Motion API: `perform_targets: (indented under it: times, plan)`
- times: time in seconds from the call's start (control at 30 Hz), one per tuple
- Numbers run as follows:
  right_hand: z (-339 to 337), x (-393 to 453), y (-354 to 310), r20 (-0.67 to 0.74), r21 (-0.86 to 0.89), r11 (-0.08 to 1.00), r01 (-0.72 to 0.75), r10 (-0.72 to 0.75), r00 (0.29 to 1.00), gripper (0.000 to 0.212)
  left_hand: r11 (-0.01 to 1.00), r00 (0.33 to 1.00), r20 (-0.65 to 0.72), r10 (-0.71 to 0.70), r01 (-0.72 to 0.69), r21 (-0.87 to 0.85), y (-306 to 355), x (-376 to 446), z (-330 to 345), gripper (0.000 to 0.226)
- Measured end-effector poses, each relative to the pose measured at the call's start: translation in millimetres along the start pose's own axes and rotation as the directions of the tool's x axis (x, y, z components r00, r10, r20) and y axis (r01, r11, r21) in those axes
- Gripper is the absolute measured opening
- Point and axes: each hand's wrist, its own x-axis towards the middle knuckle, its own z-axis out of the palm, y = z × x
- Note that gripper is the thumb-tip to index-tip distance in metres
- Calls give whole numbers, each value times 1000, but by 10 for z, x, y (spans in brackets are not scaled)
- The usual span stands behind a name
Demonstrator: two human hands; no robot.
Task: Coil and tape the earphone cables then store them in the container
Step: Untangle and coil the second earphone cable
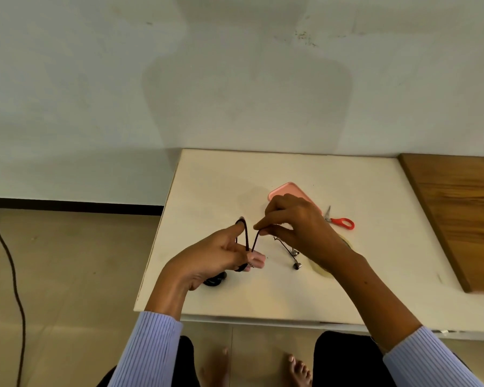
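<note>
A dark cord (10, 263) trailed down the floor at the far left, beside the white worktop (213, 185). Over the worktop's near left part, the left hand (218, 255) was raised with its forefinger held up and its other fingers curled in, and the dark earphone cable (246, 237) looped over that fingertip and ran down to the curled fingers, which gripped it. Below that hand, a second dark bundle of cable (214, 281) lay on the worktop, partly hidden by the palm; whether it joined the held cable could not be told.

Just to the right, the right hand (296, 227) pinched the cable's rising strand between thumb and forefinger, close beside the left forefinger, so the cable formed a narrow V between the two hands. Thin strands hung from under the right hand to the metallic earbuds (296, 259), which dangled just above or on the worktop; contact was unclear.

Behind the right hand, a pink container (287, 189) sat on the worktop, its near part covered by the knuckles. Under the right wrist lay a clear tape roll (323, 270), mostly hidden. Further right, red-handled scissors (342, 222) lay flat near the container. At the far right, a wooden board (458, 216) rested along the worktop's edge. Both sleeves (151, 350) were light blue and ribbed.
</note>
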Motion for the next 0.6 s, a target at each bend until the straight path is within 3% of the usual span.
perform_targets:
  times: [0.3,0.6]
  plan:
    - [36,6,59,-142,64,995,-82,90,986,18,995,965,255,57,-32,-99,79,-107,7,65]
    - [97,-3,88,-262,86,988,-128,146,954,16,990,958,278,73,-37,-134,93,-101,-1,68]
